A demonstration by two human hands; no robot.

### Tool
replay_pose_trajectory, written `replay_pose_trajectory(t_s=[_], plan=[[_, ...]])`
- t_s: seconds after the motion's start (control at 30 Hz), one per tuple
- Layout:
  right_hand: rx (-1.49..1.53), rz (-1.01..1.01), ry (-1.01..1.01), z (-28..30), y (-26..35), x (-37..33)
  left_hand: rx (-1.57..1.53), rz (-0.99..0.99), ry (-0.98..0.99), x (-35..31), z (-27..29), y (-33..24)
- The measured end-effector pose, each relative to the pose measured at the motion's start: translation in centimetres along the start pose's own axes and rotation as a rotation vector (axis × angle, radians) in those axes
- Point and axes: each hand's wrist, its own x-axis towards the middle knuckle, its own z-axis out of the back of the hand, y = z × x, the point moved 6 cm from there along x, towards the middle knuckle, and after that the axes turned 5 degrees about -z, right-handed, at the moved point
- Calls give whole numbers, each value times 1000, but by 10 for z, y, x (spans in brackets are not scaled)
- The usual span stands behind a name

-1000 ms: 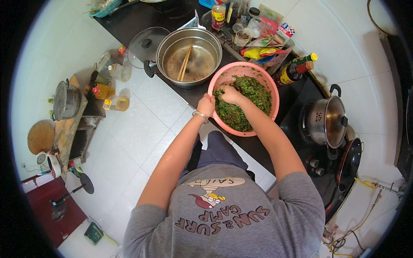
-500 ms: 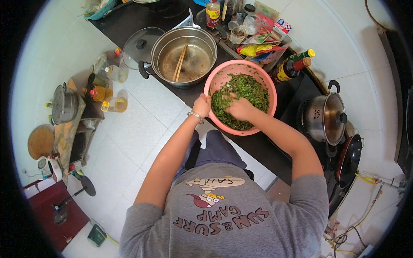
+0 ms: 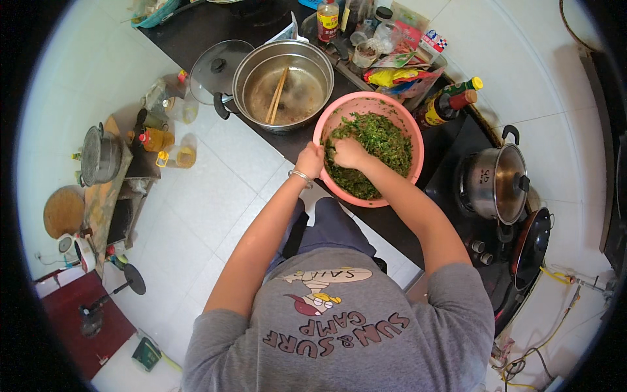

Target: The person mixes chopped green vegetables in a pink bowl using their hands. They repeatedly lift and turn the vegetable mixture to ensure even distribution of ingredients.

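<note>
A pink plastic basin (image 3: 419,147) stands on the dark counter, with a mix of finely chopped greens (image 3: 379,140) in it. My left hand (image 3: 311,160), a bangle on its wrist, is closed on the basin's left rim. Inside the basin, near its left wall, my right hand (image 3: 349,152) is curled into the greens; its fingertips are partly hidden there. Left of the basin sits a wide steel pot (image 3: 330,75) with a pair of wooden chopsticks (image 3: 277,95) leaning in it. A glass lid (image 3: 219,64) lies beside that pot.
Behind the basin are sauce bottles (image 3: 444,108), seasoning packets (image 3: 395,75) and jars. To the right, a lidded steel pot (image 3: 491,183) is on the stove, with a dark pan (image 3: 530,248) nearer me. Oil bottles (image 3: 176,157) stand on the tiled floor at left.
Within the basin, my right hand has moved left and slightly up, toward the rim that my left hand holds. My left hand keeps its grip on the rim.
</note>
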Motion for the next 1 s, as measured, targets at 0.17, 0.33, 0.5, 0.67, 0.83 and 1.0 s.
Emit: replay_pose_trajectory(t_s=[0.17, 0.33, 0.5, 0.67, 0.83, 1.0], plan=[[126, 281, 138, -1, 6, -43, -39, 7, 14, 0, -1, -1], [-131, 228, 365, 13, -13, -93, -42, 18, 25, -2, 1, -4], [-164, 66, 487, 60, -10, -118, -37, 16, 16, -4, 2, -5], [-305, 491, 231, 43, -22, -125, -23, 34, 18, -2, -1, -3], [-464, 587, 128, 0, -11, -113, -44, 8, 29, -3, -2, -6], [-542, 418, -84, -12, -3, -63, -64, -3, 45, -4, -1, 5]])
